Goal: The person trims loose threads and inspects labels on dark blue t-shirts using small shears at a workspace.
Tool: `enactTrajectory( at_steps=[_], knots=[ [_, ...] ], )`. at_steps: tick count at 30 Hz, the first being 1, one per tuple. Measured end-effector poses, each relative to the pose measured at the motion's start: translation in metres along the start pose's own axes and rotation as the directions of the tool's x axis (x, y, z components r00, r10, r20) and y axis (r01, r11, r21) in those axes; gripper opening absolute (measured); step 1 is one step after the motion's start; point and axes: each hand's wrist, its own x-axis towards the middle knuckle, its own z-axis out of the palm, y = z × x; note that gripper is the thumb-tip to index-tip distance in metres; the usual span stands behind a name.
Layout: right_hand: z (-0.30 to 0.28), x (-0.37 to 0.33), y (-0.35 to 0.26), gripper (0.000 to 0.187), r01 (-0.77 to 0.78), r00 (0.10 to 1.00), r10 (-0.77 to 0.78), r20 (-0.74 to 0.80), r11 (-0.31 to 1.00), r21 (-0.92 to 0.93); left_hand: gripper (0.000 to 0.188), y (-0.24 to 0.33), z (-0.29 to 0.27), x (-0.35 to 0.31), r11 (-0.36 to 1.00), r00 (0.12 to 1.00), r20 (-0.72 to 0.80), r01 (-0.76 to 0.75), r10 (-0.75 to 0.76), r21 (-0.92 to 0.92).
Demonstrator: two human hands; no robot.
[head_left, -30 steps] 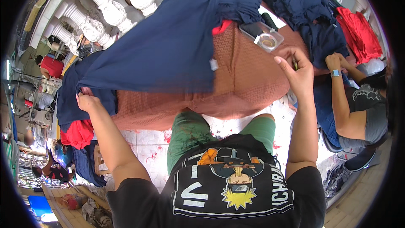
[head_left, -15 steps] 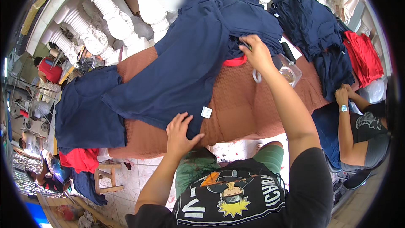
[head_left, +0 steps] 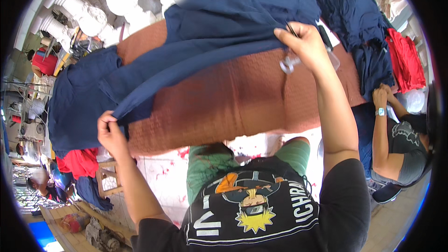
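A navy blue garment [head_left: 196,60] is stretched between my two hands over the brown-covered table. At the table's left end my left hand [head_left: 112,136] pinches its near edge. My right hand [head_left: 307,44] is closed on the other end of that edge, at the right. A thin dark tool [head_left: 292,30] sticks up from between the right fingers; its kind cannot be made out. Below that hand is a translucent ring-shaped piece [head_left: 288,64]. Partly hidden behind the hand stands a clear plastic box [head_left: 334,59].
Navy cloth [head_left: 77,107] hangs over the table's left end, with red cloth [head_left: 80,161] below. Piled navy garments [head_left: 345,11] and red garments [head_left: 405,60] lie at the right. A co-worker's hands [head_left: 382,94] touch the navy pile. White balusters [head_left: 112,0] line the far side.
My left hand has moved left and taken hold of the garment's edge. My right hand has shifted right and grips the cloth. The near edge is lifted and pulled taut, baring more brown cover.
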Motion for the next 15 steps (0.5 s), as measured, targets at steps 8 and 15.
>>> enactTrajectory(
  at_steps=[8, 15],
  knots=[
    [0.055, -0.114, 0.094, 0.038, -0.230, 0.957, 0.254, 0.139, 0.959, -0.168, 0.026, 0.063, 0.052, -0.039, 0.883, 0.871, 0.458, -0.346, 0.176, 0.318],
    [0.050, -0.122, 0.095, 0.040, -0.251, 0.956, 0.268, 0.123, 0.958, -0.136, 0.033, 0.141, 0.158, -0.147, 0.919, 0.666, 0.651, -0.370, 0.363, -0.134]
  ],
)
